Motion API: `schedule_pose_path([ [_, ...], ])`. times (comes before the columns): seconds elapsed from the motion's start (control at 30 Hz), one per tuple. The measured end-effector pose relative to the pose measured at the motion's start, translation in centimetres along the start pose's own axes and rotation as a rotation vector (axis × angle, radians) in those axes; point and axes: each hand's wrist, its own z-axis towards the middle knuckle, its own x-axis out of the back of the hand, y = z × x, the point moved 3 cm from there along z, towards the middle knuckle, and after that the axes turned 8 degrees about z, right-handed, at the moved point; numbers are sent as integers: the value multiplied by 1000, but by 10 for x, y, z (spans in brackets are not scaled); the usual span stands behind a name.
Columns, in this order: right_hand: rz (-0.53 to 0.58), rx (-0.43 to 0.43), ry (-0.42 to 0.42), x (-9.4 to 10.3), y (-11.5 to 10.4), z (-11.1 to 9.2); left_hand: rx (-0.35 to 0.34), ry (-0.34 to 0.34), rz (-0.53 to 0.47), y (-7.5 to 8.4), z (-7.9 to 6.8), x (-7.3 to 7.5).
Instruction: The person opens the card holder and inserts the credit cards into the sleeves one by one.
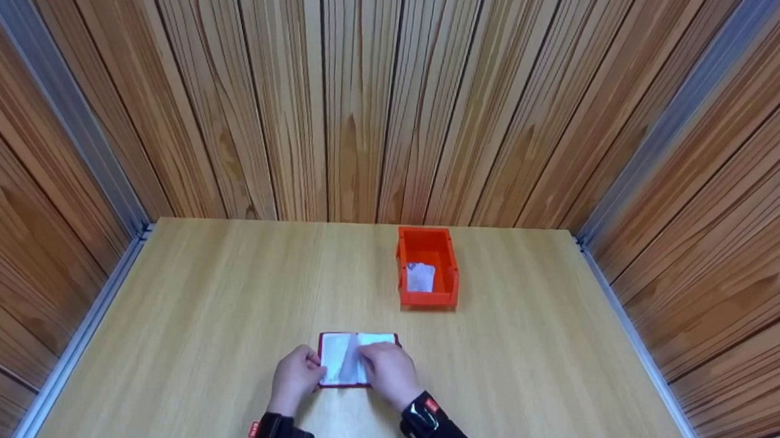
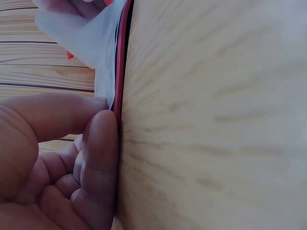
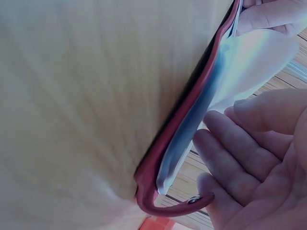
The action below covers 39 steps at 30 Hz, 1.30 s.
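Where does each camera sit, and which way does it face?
Head: worn on the head, facing forward and down at the table, orange bin and booklet; left grip, right grip and black-clad wrists show.
Left wrist: worn there, facing that grip; right fingers show too.
Right wrist: worn there, facing that grip; left fingers show too.
Shared: both wrist views show the booklet's red cover.

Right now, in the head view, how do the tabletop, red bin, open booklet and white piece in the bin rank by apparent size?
1. Tabletop
2. Red bin and open booklet: too alike to rank, the booklet being partly covered
3. White piece
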Motion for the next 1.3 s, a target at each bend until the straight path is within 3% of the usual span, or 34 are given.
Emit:
schedule_pose_path([
  [0.2,13,18,-12,-2,-3,0,-49,42,69,2,-1,1],
  [0.43,20,-6,-14,-3,-1,0,-8,44,67,4,-1,0],
  [0.53,22,-6,-17,-3,-1,1,-22,66,105,7,-2,0],
  [0.7,43,-18,-36,-3,0,1,-105,165,215,18,-5,4],
  [0.97,63,-48,-60,-3,2,2,-239,246,202,49,-13,13],
  [1.13,72,-57,-58,-2,2,3,-280,189,211,62,-19,10],
  [1.3,83,-57,-51,-2,2,2,-285,148,237,59,-20,0],
])
